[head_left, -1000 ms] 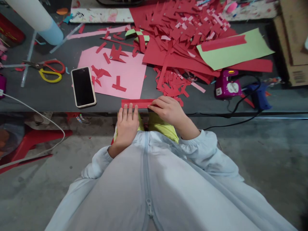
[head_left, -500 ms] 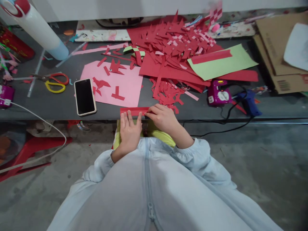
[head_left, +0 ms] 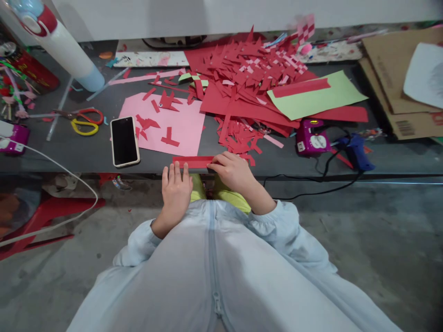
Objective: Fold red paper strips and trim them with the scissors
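A folded red paper strip lies along the front edge of the table. My left hand is open, its straight fingers reaching to the left part of the strip. My right hand is closed, with bunched fingertips on the strip's right part; a small dark spot shows under them, too unclear to name. Beyond the strip, pink paper carries several red cut pieces and a red fish-like shape. Small red paper scraps lie just past my right hand.
A phone, scissors and a white bottle are on the left. A heap of red paper shapes covers the back. Green paper, a purple box, a blue glue gun and cardboard are on the right.
My left hand has slid left and back toward me, uncovering more of the strip. My right hand stays at about the same spot on it. The view has shifted slightly.
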Demonstrator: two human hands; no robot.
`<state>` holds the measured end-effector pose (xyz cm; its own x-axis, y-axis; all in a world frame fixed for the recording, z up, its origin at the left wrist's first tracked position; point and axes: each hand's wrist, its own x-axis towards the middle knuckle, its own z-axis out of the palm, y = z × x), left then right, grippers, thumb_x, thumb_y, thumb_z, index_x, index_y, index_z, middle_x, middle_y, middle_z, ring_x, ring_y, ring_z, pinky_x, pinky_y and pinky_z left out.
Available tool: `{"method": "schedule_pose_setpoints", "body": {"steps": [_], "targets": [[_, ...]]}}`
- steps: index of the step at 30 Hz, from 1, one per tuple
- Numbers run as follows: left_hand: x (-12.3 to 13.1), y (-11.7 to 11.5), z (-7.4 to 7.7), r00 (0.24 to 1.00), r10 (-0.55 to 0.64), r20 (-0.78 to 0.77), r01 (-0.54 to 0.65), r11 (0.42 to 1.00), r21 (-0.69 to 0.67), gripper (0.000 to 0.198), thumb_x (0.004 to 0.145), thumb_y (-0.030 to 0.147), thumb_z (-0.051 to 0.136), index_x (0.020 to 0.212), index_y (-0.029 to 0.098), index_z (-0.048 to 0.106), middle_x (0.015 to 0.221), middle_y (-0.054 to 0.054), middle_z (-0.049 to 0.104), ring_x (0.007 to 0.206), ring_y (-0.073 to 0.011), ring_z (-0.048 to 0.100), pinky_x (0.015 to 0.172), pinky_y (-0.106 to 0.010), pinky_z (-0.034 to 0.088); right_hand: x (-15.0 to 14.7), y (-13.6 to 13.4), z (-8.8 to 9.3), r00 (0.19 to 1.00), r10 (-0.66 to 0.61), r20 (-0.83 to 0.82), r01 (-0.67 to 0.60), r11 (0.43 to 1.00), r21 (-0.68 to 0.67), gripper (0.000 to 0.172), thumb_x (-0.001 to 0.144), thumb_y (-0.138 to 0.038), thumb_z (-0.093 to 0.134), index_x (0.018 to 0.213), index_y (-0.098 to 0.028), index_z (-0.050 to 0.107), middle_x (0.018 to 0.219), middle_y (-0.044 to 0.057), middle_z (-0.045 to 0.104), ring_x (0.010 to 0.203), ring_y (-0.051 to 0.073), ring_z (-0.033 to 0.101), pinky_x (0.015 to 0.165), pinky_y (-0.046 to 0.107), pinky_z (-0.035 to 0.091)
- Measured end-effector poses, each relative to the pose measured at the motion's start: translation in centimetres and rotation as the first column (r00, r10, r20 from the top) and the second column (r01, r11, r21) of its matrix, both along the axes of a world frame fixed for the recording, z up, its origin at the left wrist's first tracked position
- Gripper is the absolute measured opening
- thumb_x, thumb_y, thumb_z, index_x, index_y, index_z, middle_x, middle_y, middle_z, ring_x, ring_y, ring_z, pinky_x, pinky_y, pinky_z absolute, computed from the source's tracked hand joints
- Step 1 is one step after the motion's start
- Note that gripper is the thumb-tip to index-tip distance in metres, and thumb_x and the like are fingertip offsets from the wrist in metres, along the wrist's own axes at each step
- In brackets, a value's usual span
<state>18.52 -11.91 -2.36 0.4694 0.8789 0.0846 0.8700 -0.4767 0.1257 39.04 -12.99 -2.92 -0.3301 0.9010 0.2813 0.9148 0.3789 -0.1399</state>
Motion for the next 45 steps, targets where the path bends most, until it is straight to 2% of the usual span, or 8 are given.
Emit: {"method": "schedule_pose_setpoints", "body": {"steps": [9, 15, 19, 23, 27, 30, 38, 45], "targets": [[-0.1, 0.1, 0.1, 0.999, -0.001, -0.033, 0.001, 1.000, 0.002, 0.048, 0.097, 0.027, 0.041, 0.138, 0.007, 0.053, 0.144, -0.023, 0.050, 0.133, -0.0333, 0.051, 0.109, -0.050, 0.041, 0.0, -0.1, -0.1, 1.000, -0.008, -0.009, 0.008, 1.000, -0.002, 0.026, 0.090, -0.008, 0.053, 0.097, -0.020, 0.076, 0.093, 0.007, 0.071, 0.085, 0.019, 0.051, 0.066, 0.032, 0.034], [0.0, -0.1, 0.2, 0.997, -0.001, -0.071, -0.001, 1.000, -0.024, 0.050, 0.097, 0.028, 0.040, 0.141, 0.007, 0.049, 0.147, -0.023, 0.047, 0.135, -0.0330, 0.050, 0.108, -0.049, 0.040, 0.0, -0.1, -0.2, 1.000, 0.005, -0.010, -0.004, 1.000, 0.020, 0.025, 0.091, -0.010, 0.053, 0.096, -0.019, 0.075, 0.093, 0.007, 0.071, 0.086, 0.020, 0.051, 0.066, 0.033, 0.034], [0.5, -0.2, 0.4, 0.994, 0.018, -0.110, -0.023, 0.999, -0.043, 0.053, 0.096, 0.028, 0.042, 0.143, 0.004, 0.046, 0.149, -0.026, 0.042, 0.136, -0.0354, 0.047, 0.108, -0.050, 0.039, -0.2, -0.3, 0.0, 1.000, -0.007, 0.000, 0.007, 0.999, 0.042, 0.024, 0.091, -0.012, 0.053, 0.095, -0.019, 0.075, 0.091, 0.008, 0.071, 0.086, 0.020, 0.051, 0.064, 0.033, 0.033], [0.8, -0.2, 0.6, 0.991, 0.035, -0.130, -0.040, 0.999, -0.037, 0.051, 0.097, 0.025, 0.038, 0.142, 0.001, 0.046, 0.148, -0.029, 0.042, 0.136, -0.0362, 0.048, 0.107, -0.052, 0.039, -0.5, -0.7, 0.2, 1.000, -0.027, 0.008, 0.027, 0.999, 0.021, 0.024, 0.090, -0.012, 0.053, 0.097, -0.019, 0.075, 0.093, 0.009, 0.070, 0.088, 0.022, 0.049, 0.063, 0.033, 0.032], [0.7, -0.2, 0.6, 0.987, 0.023, -0.162, -0.025, 1.000, -0.012, 0.049, 0.097, 0.019, 0.034, 0.143, 0.004, 0.045, 0.148, -0.027, 0.042, 0.136, -0.0334, 0.048, 0.106, -0.051, 0.041, -0.6, -0.9, 0.2, 0.999, -0.044, 0.022, 0.044, 0.999, 0.015, 0.024, 0.090, -0.013, 0.053, 0.098, -0.020, 0.074, 0.095, 0.010, 0.070, 0.090, 0.022, 0.049, 0.064, 0.033, 0.032], [0.5, -0.2, 0.5, 0.978, 0.023, -0.207, -0.028, 0.999, -0.021, 0.051, 0.096, 0.015, 0.034, 0.146, 0.005, 0.041, 0.150, -0.026, 0.041, 0.139, -0.0329, 0.045, 0.106, -0.051, 0.041, -0.6, -0.9, 0.0, 0.998, -0.055, 0.024, 0.056, 0.998, -0.038, 0.026, 0.092, -0.013, 0.050, 0.102, -0.020, 0.074, 0.099, 0.010, 0.069, 0.093, 0.022, 0.047, 0.066, 0.033, 0.031], [-0.1, -0.9, 0.1, 0.977, 0.024, -0.211, -0.031, 0.999, -0.031, 0.057, 0.096, 0.013, 0.027, 0.153, 0.010, 0.028, 0.161, -0.016, 0.024, 0.146, -0.0301, 0.033, 0.108, -0.052, 0.038, -0.5, -0.8, 0.3, 0.998, -0.056, 0.027, 0.059, 0.989, -0.138, 0.032, 0.095, -0.014, 0.044, 0.109, -0.018, 0.072, 0.104, 0.010, 0.067, 0.096, 0.022, 0.045, 0.070, 0.031, 0.031], [0.8, -1.7, 0.1, 0.984, 0.055, -0.169, -0.058, 0.998, -0.015, 0.060, 0.094, 0.015, 0.032, 0.152, 0.004, 0.025, 0.159, -0.019, 0.026, 0.148, -0.0291, 0.029, 0.115, -0.054, 0.029, -0.2, -0.4, 0.3, 0.999, -0.014, 0.029, 0.018, 0.989, -0.146, 0.033, 0.094, -0.013, 0.044, 0.107, -0.019, 0.073, 0.103, 0.009, 0.067, 0.094, 0.021, 0.046, 0.069, 0.031, 0.033]]}}
